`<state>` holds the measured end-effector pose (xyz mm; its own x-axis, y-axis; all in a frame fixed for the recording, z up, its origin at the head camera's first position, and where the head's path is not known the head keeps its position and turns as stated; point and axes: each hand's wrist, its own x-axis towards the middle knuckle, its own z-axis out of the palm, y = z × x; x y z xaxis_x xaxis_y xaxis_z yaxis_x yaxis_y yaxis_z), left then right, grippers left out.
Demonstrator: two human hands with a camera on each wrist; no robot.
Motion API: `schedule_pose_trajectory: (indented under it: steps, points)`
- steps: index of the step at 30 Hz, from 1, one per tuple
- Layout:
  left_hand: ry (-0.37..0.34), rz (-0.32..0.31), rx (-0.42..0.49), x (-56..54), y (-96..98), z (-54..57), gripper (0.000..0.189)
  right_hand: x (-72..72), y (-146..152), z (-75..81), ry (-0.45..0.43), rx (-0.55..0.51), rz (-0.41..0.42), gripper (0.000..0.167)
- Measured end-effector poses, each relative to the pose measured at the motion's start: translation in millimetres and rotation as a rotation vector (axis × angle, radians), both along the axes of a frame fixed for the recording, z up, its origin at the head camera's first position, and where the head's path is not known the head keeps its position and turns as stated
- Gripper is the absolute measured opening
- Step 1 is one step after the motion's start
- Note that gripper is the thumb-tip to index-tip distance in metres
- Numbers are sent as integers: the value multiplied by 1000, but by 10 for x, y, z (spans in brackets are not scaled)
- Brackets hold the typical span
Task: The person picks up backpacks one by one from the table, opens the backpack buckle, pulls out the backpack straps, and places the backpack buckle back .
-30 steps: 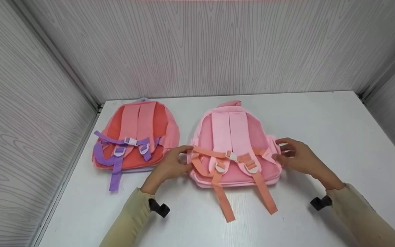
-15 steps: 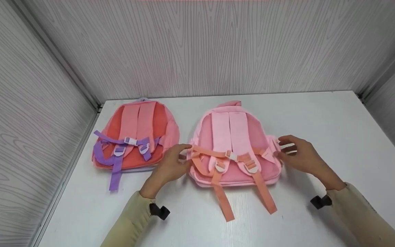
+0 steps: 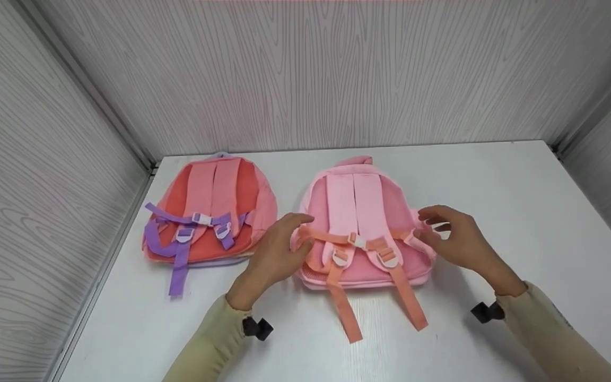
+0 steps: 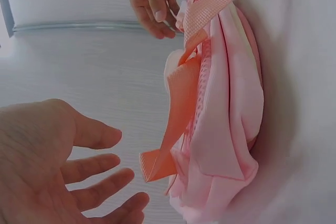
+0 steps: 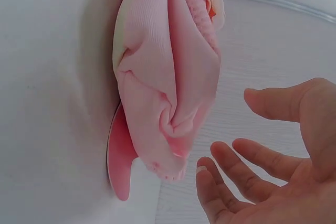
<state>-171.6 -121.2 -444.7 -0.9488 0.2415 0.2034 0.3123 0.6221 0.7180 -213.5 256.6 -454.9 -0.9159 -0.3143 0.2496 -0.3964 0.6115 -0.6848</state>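
A pink backpack (image 3: 356,199) lies on the white table with its shoulder straps up and two orange strap ends trailing toward me. Over its left side hovers my left hand (image 3: 275,252), fingers spread and relaxed. The left wrist view shows a gap between that hand (image 4: 79,166) and the bag's orange strap (image 4: 181,98). My right hand (image 3: 456,239) is at the bag's right side, fingers loosely bent around nothing. In the right wrist view this hand (image 5: 273,166) stands apart from the pink fabric (image 5: 152,77). Neither hand holds anything.
Left of the pink bag lies a coral backpack (image 3: 220,212) with purple straps (image 3: 178,270), close to my left forearm. The white table (image 3: 496,185) ends at a grey wood-grain back panel (image 3: 326,74), with side panels left and right.
Both hands have let go of the pink backpack's sides and lifted, the left one moving right over the bag, the right one slightly left. The bags have barely moved.
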Motion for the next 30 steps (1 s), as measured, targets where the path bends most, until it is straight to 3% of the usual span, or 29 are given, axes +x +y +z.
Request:
schedule_pose_trajectory:
  steps: [9,17,30]
  points:
    - [-11,-110,-11,-70,205,-25,47,33,-195,-53,14,-34,61,40]
    - [36,-197,-14,-152,358,-4,46,9,-381,-41,27,-41,118,40]
    - [37,-206,-83,-280,582,-86,38,9,-667,-101,-2,-6,192,36]
